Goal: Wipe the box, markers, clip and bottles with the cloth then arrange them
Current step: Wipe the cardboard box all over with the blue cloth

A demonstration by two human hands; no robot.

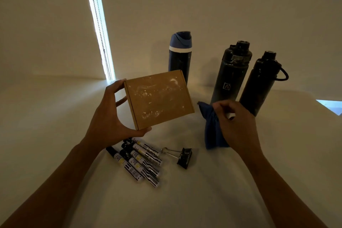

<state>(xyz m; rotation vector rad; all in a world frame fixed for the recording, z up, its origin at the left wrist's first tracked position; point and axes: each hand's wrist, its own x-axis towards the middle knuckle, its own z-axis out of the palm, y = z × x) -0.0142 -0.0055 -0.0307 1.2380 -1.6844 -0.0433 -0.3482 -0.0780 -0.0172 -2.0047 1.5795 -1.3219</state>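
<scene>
Head view, the only one supplied. The left hand holds the cardboard box off the white table, thumb under the lower corner and fingers curled round the left edge. The box face is turned up toward the camera and carries white smears and specks.

At 3 o'clock from the box, the right hand pinches the dark blue cloth with bunched fingertips. The cloth hangs in a gathered fold, its lower end apparently resting on the table.

At 6 o'clock from the box lie the markers, bundled side by side, with the black binder clip just beside them at their 3 o'clock. At 12 to 2 o'clock stand three bottles: the blue-lidded bottle partly behind the box, the middle bottle, and the loop-handled bottle. All show pale marks.

Assessment: wiping of the box appears not yet begun.

Risks:
- The box is supported at one side only, so pressure from the cloth could pivot it out of the hold.
- The bunched cloth presents little flat surface and may smear residue.
- The right hand works near the two upright bottles; a broad stroke could topple them.
</scene>
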